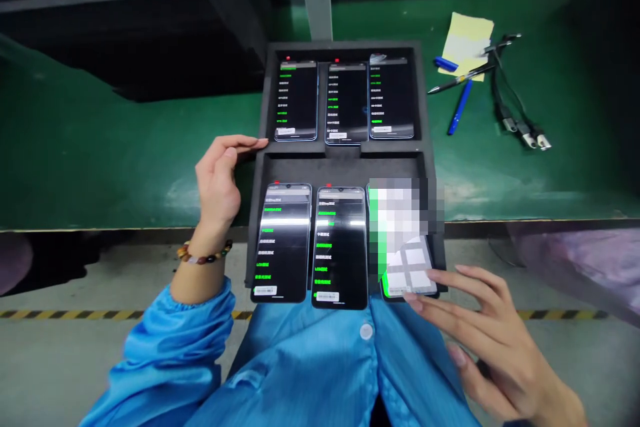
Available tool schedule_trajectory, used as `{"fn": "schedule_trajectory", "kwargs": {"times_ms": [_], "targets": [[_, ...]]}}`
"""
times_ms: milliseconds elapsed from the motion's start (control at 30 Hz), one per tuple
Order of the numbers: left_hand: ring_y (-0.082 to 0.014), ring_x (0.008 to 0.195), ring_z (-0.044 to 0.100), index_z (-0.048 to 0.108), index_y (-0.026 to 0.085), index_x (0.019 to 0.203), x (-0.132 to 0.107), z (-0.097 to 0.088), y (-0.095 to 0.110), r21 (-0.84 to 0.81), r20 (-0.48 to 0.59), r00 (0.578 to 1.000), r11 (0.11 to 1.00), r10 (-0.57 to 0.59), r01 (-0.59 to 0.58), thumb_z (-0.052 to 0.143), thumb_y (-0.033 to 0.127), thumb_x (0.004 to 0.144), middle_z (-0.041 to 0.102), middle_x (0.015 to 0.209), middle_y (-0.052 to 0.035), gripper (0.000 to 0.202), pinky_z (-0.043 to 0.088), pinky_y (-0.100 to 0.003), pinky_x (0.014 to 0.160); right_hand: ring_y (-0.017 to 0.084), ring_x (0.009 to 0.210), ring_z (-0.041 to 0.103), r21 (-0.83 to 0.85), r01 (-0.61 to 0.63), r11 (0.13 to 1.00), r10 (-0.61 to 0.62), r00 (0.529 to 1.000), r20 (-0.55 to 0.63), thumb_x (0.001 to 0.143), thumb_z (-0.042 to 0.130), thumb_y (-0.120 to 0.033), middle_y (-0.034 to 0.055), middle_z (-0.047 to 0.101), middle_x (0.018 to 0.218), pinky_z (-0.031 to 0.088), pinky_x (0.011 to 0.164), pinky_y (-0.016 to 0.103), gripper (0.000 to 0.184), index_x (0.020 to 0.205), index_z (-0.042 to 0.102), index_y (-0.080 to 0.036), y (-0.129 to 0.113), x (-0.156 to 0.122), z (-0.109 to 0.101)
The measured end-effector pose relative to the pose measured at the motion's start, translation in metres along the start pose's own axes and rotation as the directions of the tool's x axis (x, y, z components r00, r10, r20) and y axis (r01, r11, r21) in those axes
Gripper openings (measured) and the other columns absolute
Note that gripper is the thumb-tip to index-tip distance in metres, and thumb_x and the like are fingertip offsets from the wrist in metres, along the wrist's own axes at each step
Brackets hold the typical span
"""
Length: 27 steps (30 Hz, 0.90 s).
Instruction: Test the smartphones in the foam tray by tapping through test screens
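A black foam tray (345, 165) rests partly on the table's front edge and holds several smartphones in two rows. My left hand (223, 177) touches the tray's left side with its fingertips, its fingers stretched out. My right hand (495, 340) lies over the lower right phone (407, 273), fingers spread and fingertips at its lower screen. That phone shows a white screen with grey bands and a green left edge; its upper part is pixelated. The lower left phone (283, 247) and lower middle phone (339, 250) show dark lists with green and white lines, like the phones in the back row.
On the green table (380, 23), a large black bin (150, 40) stands at the back left. To the right lie yellow sticky notes (465, 40), a blue pen (459, 109), a black pen (453, 82) and short black cables (510, 100) with metal plugs.
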<state>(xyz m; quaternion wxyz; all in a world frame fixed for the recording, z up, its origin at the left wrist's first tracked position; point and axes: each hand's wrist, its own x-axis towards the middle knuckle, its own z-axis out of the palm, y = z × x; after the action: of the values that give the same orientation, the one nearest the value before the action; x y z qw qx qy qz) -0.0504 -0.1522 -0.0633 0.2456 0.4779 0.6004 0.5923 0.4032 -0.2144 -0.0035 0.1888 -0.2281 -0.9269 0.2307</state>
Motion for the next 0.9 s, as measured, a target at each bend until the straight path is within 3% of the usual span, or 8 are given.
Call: {"fn": "schedule_trajectory", "kwargs": {"times_ms": [133, 267, 500, 700, 900], "targets": [[-0.0246, 0.119, 0.077, 0.074, 0.016, 0.112, -0.001, -0.003, 0.001, 0.001, 0.040, 0.999, 1.000, -0.001, 0.001, 0.055, 0.041, 0.108, 0.084, 0.112, -0.0004, 0.032, 0.055, -0.050, 0.117, 0.035, 0.142, 0.061, 0.022, -0.105, 0.994, 0.106, 0.993, -0.052, 0.088, 0.055, -0.013, 0.0036, 0.081, 0.131, 0.038, 0.118, 0.057, 0.064, 0.151, 0.064, -0.022, 0.006, -0.021, -0.006], [-0.0235, 0.120, 0.076, 0.072, 0.015, 0.112, -0.002, -0.004, 0.001, 0.019, 0.047, 0.999, 1.000, -0.017, 0.016, 0.053, 0.039, 0.108, 0.083, 0.113, -0.0009, 0.031, 0.054, -0.047, 0.118, 0.036, 0.142, 0.058, 0.038, -0.154, 0.987, 0.156, 0.985, -0.077, 0.092, 0.053, -0.012, 0.0043, 0.080, 0.132, 0.038, 0.116, 0.059, 0.060, 0.150, 0.063, -0.022, 0.013, -0.023, -0.008], [-0.0233, 0.120, 0.077, 0.075, 0.019, 0.113, -0.003, -0.003, 0.001, -0.014, 0.034, 0.999, 1.000, -0.023, 0.023, 0.054, 0.036, 0.107, 0.084, 0.112, 0.0017, 0.028, 0.054, -0.049, 0.118, 0.038, 0.142, 0.056, -0.002, -0.170, 0.985, 0.169, 0.983, -0.076, 0.096, 0.052, -0.014, 0.0074, 0.077, 0.139, 0.040, 0.112, 0.060, 0.061, 0.156, 0.057, -0.021, 0.031, 0.008, -0.012], [-0.0256, 0.118, 0.078, 0.076, 0.014, 0.114, -0.003, -0.002, 0.001, -0.053, 0.001, 1.000, 0.998, -0.028, 0.028, 0.054, 0.032, 0.107, 0.085, 0.112, -0.0031, 0.029, 0.055, -0.049, 0.116, 0.040, 0.143, 0.055, -0.034, -0.200, 0.979, 0.199, 0.979, -0.047, 0.098, 0.050, -0.016, 0.0065, 0.078, 0.137, 0.042, 0.107, 0.058, 0.059, 0.156, 0.056, -0.024, 0.044, 0.033, -0.015], [-0.0255, 0.115, 0.079, 0.080, 0.019, 0.110, -0.004, 0.002, 0.003, -0.024, -0.062, 0.997, 0.998, -0.051, 0.050, 0.056, 0.028, 0.101, 0.086, 0.110, -0.0052, 0.027, 0.056, -0.046, 0.112, 0.039, 0.144, 0.056, -0.104, -0.204, 0.973, 0.202, 0.979, -0.036, 0.103, 0.048, -0.019, 0.0072, 0.079, 0.131, 0.041, 0.108, 0.055, 0.050, 0.152, 0.060, -0.023, 0.059, 0.057, -0.016]]}}
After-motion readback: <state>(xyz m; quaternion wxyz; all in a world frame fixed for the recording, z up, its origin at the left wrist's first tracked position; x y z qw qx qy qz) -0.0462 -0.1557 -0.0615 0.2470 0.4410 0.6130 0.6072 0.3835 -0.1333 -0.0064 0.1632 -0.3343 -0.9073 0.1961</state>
